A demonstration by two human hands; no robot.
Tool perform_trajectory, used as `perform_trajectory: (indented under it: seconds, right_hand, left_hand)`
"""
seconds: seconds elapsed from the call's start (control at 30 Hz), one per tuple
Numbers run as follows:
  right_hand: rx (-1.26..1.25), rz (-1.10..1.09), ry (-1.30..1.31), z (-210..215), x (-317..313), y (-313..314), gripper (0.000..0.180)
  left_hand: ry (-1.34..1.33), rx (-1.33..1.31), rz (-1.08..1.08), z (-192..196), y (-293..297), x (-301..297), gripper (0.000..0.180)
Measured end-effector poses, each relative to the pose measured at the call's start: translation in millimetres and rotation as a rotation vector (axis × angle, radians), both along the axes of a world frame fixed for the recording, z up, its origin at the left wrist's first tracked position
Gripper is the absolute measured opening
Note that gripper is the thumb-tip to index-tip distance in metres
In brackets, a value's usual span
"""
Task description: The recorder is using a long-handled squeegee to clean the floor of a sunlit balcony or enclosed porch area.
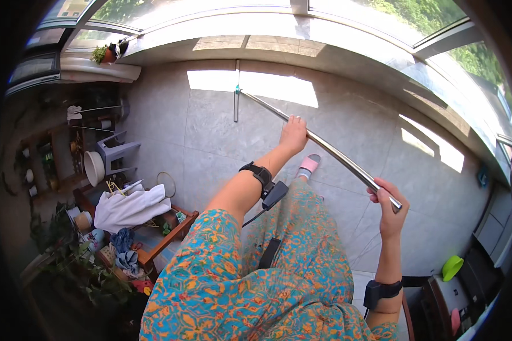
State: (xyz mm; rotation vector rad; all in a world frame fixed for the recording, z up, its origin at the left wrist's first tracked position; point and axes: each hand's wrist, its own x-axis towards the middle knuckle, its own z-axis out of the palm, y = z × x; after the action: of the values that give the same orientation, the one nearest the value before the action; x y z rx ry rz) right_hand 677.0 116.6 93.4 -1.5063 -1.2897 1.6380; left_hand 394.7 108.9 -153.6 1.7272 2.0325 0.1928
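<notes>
A floor squeegee with a long shiny metal handle slants from upper left to lower right in front of me. Its narrow bar head lies on the grey tiles near the window wall, joined to the handle by a small teal piece. Whether the bar's underside has a rubber blade is hidden. My left hand is closed around the handle partway along it. Near the handle's top end, my right hand wraps round it, with the tip sticking out past the fingers.
Beneath the windows runs a low ledge. To the left are a grey plastic stool, a white basin, and a wooden chair piled with cloths. My foot in a pink slipper stands below the handle. A green bowl is at lower right.
</notes>
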Motion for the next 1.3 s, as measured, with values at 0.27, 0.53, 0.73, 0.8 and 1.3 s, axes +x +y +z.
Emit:
perform_trajectory:
  seconds: [0.27, 0.53, 0.73, 0.8, 1.3]
  right_hand:
    - [0.285, -0.318, -0.566, 171.5, 172.6, -83.4, 0.031]
    - [0.491, -0.32, -0.727, 165.7, 138.7, -167.2, 0.027]
    - [0.392, -0.493, -0.512, 173.1, 196.4, -213.9, 0.032]
    - [0.324, -0.435, -0.348, 152.2, 188.4, -213.8, 0.031]
    - [0.7, 0.119, -0.428, 185.0, -57.8, -120.9, 0.031]
  left_hand:
    - [-0.586, -0.045, -0.351, 104.4, 18.3, 275.0, 0.018]
    - [-0.602, 0.176, -0.573, 99.9, 2.3, 383.4, 0.013]
    - [-0.381, 0.178, -0.692, 130.7, -59.4, 313.8, 0.013]
    - [-0.3, 0.141, -0.649, 119.5, -80.3, 265.4, 0.011]
    - [-0.515, 0.299, -0.165, 125.2, -63.9, 38.6, 0.012]
